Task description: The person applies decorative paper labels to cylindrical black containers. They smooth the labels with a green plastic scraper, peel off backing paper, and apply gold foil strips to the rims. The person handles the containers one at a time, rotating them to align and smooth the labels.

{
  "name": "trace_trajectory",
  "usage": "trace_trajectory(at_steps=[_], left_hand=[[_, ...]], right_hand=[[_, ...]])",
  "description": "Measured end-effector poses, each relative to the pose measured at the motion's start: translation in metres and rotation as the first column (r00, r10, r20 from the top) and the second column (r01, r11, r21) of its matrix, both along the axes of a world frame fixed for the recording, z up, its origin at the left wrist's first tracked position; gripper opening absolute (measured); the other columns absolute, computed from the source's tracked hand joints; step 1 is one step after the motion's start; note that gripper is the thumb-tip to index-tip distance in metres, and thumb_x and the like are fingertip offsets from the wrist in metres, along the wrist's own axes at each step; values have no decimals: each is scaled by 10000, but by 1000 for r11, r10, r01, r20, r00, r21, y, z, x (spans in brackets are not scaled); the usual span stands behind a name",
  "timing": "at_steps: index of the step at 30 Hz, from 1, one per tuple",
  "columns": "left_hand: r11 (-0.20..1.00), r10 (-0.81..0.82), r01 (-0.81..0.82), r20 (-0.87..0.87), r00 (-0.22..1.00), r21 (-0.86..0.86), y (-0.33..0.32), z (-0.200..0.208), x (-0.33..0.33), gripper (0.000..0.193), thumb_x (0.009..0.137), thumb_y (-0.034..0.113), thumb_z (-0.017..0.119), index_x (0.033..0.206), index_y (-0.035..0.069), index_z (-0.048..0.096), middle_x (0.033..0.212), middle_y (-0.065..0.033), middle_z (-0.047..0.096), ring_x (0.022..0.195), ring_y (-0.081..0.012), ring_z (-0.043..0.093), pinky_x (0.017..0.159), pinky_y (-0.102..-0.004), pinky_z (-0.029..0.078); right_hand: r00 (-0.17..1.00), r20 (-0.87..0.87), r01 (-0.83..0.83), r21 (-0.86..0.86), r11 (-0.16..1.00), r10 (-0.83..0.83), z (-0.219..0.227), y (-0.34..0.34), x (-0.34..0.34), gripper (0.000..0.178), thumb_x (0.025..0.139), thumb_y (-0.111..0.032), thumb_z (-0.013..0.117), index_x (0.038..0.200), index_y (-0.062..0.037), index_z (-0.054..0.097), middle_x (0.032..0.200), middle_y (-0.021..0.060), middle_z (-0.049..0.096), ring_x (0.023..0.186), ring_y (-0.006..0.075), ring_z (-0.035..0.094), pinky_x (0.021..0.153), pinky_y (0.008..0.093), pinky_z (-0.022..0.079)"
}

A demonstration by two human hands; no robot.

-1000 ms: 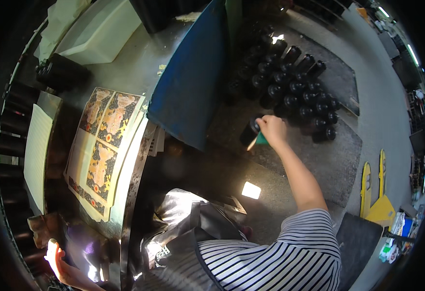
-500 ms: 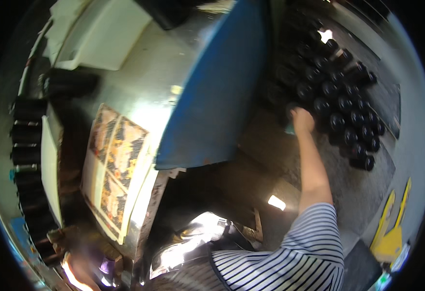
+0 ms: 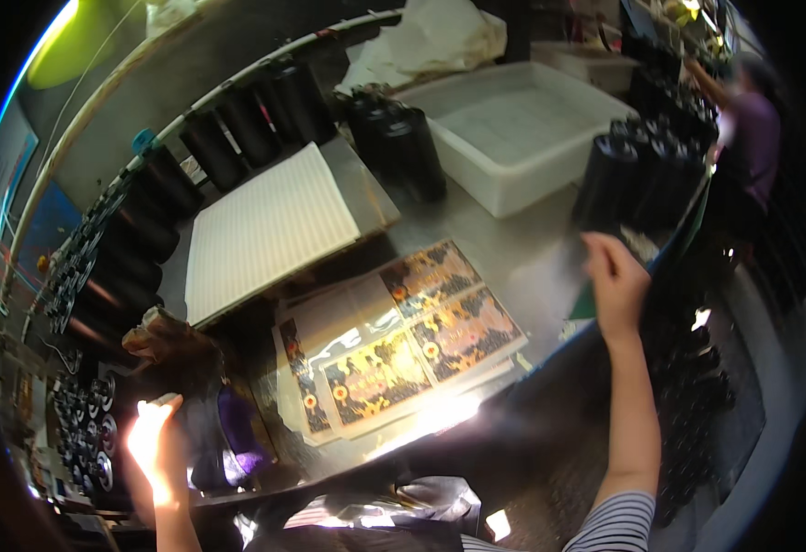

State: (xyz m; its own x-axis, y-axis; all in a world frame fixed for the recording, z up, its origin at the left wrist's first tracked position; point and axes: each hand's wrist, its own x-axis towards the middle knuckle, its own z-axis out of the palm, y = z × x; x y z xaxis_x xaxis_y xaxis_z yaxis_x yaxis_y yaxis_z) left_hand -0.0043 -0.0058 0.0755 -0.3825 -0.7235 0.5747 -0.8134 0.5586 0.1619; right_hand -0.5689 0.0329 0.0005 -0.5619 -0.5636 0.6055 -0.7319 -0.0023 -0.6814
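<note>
My right hand (image 3: pixel 619 287) is raised over the right edge of the metal table (image 3: pixel 530 276), its fingers closed. Below the fingertips shows a blurred pale shape with a dark green corner (image 3: pixel 585 304); what it is I cannot make out. At the lower left, my left hand (image 3: pixel 156 449) is washed out by strong light, so its fingers are hard to read. Beside it stands a dark object with purple cloth (image 3: pixel 239 432). Between my hands lies a stack of printed sheets (image 3: pixel 380 377) with black, gold and pink patterns, under a shiny clear layer.
Black cylinders (image 3: pixel 297 101) line the table's back and left edge, with more (image 3: pixel 610 175) at the right. A white ribbed board (image 3: pixel 270 225) lies behind the sheets. A white plastic tub (image 3: pixel 500 179) sits farther back. Another person (image 3: pixel 753 138) stands at the far right.
The view has swung from the floor with the black cylinders on the right to the table. My right hand has come from those cylinders to the table's edge. My left hand now shows more clearly.
</note>
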Motion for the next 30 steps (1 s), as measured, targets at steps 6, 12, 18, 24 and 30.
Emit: trace_trajectory(at_steps=[6, 12, 18, 24, 30], left_hand=[[989, 122, -78, -382, 916, 127, 41, 2, 70, 420, 896, 356, 487, 1059, -2, 632, 1042, -117, 646, 907, -193, 589, 669, -266, 447], [988, 149, -155, -163, 975, -23, 29, 11, 76, 456, 909, 349, 511, 1061, -67, 617, 1098, -209, 616, 997, -339, 590, 917, -421, 448], [962, 270, -238, -342, 900, 134, 41, -15, 96, 419, 779, -64, 388, 1135, -13, 604, 1142, -126, 609, 958, -221, 573, 873, -306, 432], [998, 30, -6, -391, 920, 61, 28, -20, 97, 376, 783, -70, 410, 1090, -31, 622, 1106, -140, 628, 1016, -242, 582, 983, -377, 367], [786, -302, 480, -435, 848, 390, 15, 30, 50, 355, 790, 96, 590, 1135, 18, 608, 1103, -156, 618, 1040, -276, 587, 935, -354, 430]], right_hand=[[838, -426, -319, 123, 940, 340, 110, -206, 138, 234, 849, -154, 588, 1078, -109, 600, 890, 120, 627, 840, 289, 609, 675, 399, 482], [779, -605, 146, 428, 892, 162, 104, -297, 109, 196, 834, -265, 608, 944, -103, 611, 854, 122, 650, 819, 327, 619, 655, 437, 471], [785, -593, 110, 419, 901, 180, 99, -255, 118, 266, 825, -342, 604, 828, -81, 656, 806, 138, 648, 778, 357, 607, 651, 444, 462], [815, -557, 47, 335, 941, 158, 141, -127, 152, 314, 829, -310, 612, 738, -11, 591, 627, 167, 539, 560, 330, 492, 549, 365, 396], [810, -127, -450, 491, 746, 572, 225, -23, 248, 282, 771, -151, 639, 599, 6, 482, 541, 15, 421, 523, 69, 388, 488, 243, 282]])
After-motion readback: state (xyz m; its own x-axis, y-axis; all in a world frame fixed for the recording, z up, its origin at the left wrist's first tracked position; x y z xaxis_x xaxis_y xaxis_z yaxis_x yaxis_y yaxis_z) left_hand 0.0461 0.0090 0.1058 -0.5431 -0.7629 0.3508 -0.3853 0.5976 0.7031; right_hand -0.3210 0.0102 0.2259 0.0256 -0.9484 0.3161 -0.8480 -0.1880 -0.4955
